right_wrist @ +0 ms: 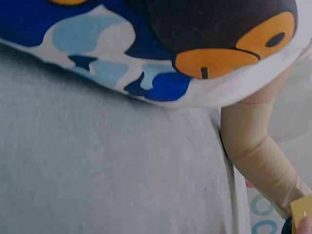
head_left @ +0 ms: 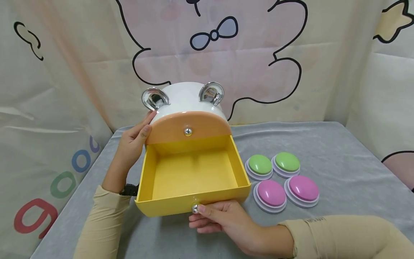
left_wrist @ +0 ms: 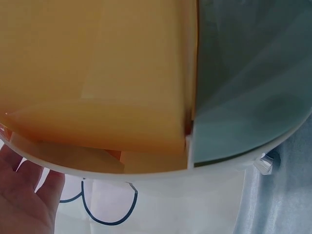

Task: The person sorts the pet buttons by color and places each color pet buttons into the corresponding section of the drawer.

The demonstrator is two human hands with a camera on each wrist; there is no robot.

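- A white-topped box (head_left: 184,97) takes centre stage on a table under grey cloth (head_left: 326,154), its yellow drawer (head_left: 194,176) jutting out toward the wearer, the floor of it in full view.
- With the drawer as the clock's hub, the left hand (head_left: 132,142) grips the box's side at 10 o'clock, thumb along the edge of the orange panel (head_left: 171,130) and fingers round behind.
- The right hand (head_left: 228,219), at 5 o'clock, pinches the lower silver knob (head_left: 195,209) at 6 o'clock, thumb against the metal.
- Up at 12 o'clock, an upper silver knob (head_left: 188,132) dots the orange panel; one silver ear (head_left: 154,99) crowns the box at 11 and a second silver ear (head_left: 211,93) just past 12.
- Gathered close at 3 o'clock on white bases: two green domes (head_left: 260,164) toward the backdrop, two pink domes (head_left: 304,188) nearer the wearer.
- A printed bow tie (head_left: 214,35) hangs on the backdrop at 12 o'clock.
- In the left wrist view, left-hand fingers (left_wrist: 51,190) show at 8 o'clock by the box's white rim (left_wrist: 141,174).
- The right wrist view catches a printed shirt (right_wrist: 146,53) at 12 o'clock and a beige sleeve (right_wrist: 248,141) at 4.
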